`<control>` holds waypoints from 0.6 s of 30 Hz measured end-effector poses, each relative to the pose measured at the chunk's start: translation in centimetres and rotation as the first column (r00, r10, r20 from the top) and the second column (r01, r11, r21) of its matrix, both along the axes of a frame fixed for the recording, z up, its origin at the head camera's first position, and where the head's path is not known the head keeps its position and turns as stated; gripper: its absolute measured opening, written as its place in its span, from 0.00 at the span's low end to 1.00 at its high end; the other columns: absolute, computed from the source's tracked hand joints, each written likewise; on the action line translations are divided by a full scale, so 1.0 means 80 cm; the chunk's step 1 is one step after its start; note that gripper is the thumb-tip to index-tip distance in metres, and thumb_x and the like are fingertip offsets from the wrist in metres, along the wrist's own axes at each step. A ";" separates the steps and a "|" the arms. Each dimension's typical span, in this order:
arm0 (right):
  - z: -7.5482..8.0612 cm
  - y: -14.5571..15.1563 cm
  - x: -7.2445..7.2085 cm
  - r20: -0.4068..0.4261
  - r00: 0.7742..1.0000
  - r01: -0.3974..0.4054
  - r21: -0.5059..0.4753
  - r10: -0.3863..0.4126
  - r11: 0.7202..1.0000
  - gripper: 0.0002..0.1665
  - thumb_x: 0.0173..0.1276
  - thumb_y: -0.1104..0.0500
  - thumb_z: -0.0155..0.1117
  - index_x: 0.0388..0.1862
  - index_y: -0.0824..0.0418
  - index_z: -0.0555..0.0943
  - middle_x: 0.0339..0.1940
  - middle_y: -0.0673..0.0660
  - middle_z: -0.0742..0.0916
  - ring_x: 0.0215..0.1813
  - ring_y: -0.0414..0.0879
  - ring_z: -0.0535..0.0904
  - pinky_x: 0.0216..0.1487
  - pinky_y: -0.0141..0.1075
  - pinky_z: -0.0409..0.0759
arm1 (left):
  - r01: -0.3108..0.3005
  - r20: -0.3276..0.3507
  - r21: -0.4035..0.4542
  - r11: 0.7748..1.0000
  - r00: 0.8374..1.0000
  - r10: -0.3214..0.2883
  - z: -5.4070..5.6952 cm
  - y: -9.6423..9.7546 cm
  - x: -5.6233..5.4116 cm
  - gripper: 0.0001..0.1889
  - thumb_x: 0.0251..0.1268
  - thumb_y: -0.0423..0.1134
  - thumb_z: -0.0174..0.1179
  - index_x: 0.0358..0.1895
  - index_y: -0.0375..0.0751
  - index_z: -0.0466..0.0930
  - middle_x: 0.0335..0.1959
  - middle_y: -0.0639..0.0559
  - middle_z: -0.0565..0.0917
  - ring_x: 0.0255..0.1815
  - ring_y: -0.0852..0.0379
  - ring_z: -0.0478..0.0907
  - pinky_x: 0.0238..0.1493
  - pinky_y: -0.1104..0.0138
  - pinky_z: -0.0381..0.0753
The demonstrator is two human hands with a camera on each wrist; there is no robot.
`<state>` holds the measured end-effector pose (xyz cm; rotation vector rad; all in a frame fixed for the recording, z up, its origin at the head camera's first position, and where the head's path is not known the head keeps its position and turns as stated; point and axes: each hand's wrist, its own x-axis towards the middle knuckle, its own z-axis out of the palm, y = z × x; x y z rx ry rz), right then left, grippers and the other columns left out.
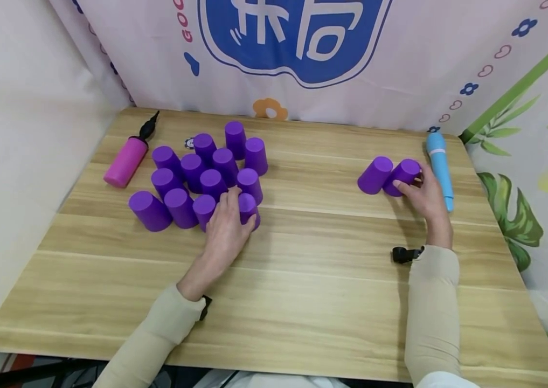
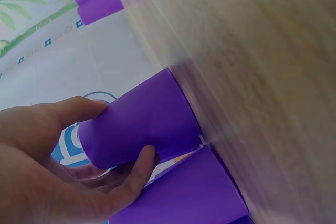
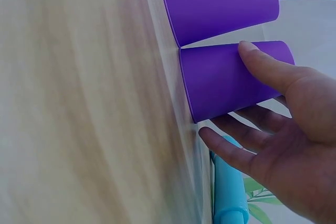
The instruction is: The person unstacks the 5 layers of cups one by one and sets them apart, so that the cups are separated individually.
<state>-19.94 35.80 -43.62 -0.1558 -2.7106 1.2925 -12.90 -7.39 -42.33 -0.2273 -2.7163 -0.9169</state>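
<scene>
Several purple cups (image 1: 181, 207) stand upside down in a cluster on the left half of the table. At the cluster's front right corner my left hand (image 1: 225, 231) grips one purple cup (image 2: 144, 119), thumb on one side and fingers on the other; its rim is at the tabletop. A neighbouring cup (image 2: 189, 192) stands close beside it. On the right, two more upside-down cups stand side by side. My right hand (image 1: 428, 196) holds the right one (image 3: 226, 80) between thumb and fingers, while the left one (image 1: 374, 175) stands against it.
A pink hand pump (image 1: 127, 161) with a black nozzle lies left of the cluster. A light blue pump-like tube (image 1: 440, 167) lies right of my right hand. Behind the wooden table (image 1: 322, 302) hangs a printed cloth (image 1: 419, 64). A small round sticker (image 1: 189, 143) shows behind the cups.
</scene>
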 end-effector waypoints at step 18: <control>-0.001 -0.001 -0.001 0.008 1.000 0.010 -0.004 -0.010 1.000 0.40 0.67 0.57 0.64 0.74 0.59 0.58 0.65 0.68 0.72 0.67 0.62 0.66 0.68 0.52 0.65 | 0.418 -0.035 0.147 0.897 0.908 -0.417 0.054 0.106 -0.022 0.30 0.63 0.38 0.64 0.66 0.36 0.65 0.62 0.43 0.72 0.60 0.49 0.72 0.61 0.62 0.73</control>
